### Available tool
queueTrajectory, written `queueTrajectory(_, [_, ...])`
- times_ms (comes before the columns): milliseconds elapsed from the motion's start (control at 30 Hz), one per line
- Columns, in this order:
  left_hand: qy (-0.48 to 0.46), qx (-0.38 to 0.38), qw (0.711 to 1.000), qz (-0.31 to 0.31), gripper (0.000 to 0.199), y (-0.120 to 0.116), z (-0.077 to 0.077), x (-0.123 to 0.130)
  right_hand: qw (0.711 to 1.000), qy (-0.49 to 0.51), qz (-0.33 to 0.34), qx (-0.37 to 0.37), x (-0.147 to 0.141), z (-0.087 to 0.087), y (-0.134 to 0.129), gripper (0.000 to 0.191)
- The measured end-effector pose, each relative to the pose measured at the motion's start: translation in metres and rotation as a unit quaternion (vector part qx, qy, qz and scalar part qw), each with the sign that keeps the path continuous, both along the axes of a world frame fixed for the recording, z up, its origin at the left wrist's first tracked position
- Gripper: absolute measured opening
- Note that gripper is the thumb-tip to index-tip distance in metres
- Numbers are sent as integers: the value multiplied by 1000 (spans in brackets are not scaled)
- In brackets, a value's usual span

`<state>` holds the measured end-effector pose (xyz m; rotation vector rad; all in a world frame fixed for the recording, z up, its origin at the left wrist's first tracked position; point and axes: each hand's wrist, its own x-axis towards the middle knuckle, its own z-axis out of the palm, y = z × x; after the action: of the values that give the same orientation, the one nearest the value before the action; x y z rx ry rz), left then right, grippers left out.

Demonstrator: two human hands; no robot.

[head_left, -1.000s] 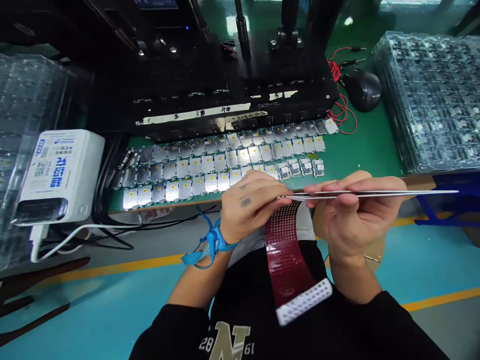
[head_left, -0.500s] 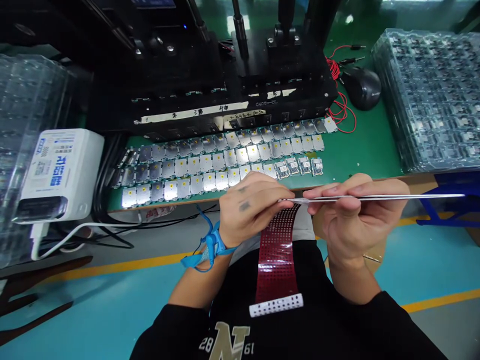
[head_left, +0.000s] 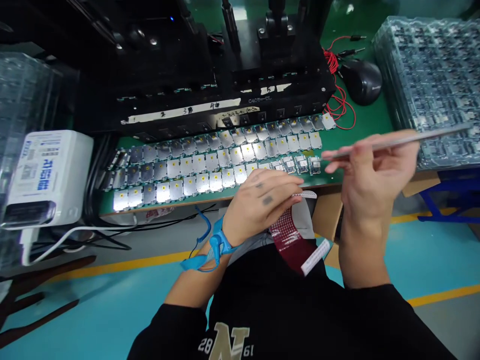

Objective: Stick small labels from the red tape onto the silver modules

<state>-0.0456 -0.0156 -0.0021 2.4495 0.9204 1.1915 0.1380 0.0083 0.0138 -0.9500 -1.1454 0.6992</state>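
Note:
My left hand [head_left: 264, 197], with a blue wrist strap [head_left: 215, 247], pinches the upper end of a dark red strip [head_left: 287, 232] patterned with rows of small dots or holes. The strip hangs below the fingers, and its lower end is a curled white piece [head_left: 315, 257]. Another white edge shows just past the fingertips. Apart from it, on the right, my right hand [head_left: 375, 170] is closed on a long, thin, pale flat piece [head_left: 442, 132], seen almost edge-on and blurred; its exact kind cannot be made out. That piece slants up to the right, over the front of the tray stack.
Rows of small metal-covered circuit boards [head_left: 202, 182] lie on the green bench before a black switch box [head_left: 180, 105]. A white power unit [head_left: 52, 175] stands left. Red leads [head_left: 343, 100], a black mouse [head_left: 362, 82] and stacked clear trays [head_left: 431, 80] are right.
My right hand has moved right and up with the thin piece, away from my left hand. The red strip's lower end has swung up to the right.

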Motion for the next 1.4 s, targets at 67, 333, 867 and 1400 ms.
queueTrajectory(67, [72, 29, 997, -6, 8, 3, -2, 4, 999, -28, 13, -26, 9, -10, 21, 26])
queueTrajectory(333, [209, 51, 977, 9, 8, 5, -7, 11, 996, -74, 47, -34, 16, -35, 47, 30])
queueTrajectory(867, [201, 43, 978, 19, 11, 6, -6, 13, 992, -86, 63, -67, 17, -30, 42, 24])
queueTrajectory(1400, [196, 58, 979, 21, 14, 7, -12, 14, 972, -232, 23, 12, 19, -28, 17, 11])
